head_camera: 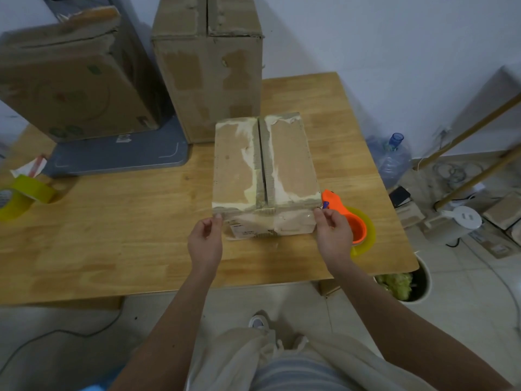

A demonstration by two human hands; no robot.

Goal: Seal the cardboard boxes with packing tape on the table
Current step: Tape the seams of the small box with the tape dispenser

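Note:
A small cardboard box point(265, 167) stands on the wooden table point(127, 235), its two top flaps meeting along a centre seam. A strip of clear tape point(270, 221) is stretched across its near face. My left hand point(205, 244) pinches the strip's left end at the box's near left corner. My right hand point(334, 234) pinches the right end at the near right corner. An orange tape dispenser point(349, 218) with a yellowish roll lies just right of my right hand.
Two bigger cardboard boxes, one point(208, 66) behind the small box and one point(70, 80) at the back left on a grey base point(118, 156). A yellow tape roll point(22, 196) sits at the left edge. A bin point(406, 283) and water jug point(390, 156) stand on the floor right.

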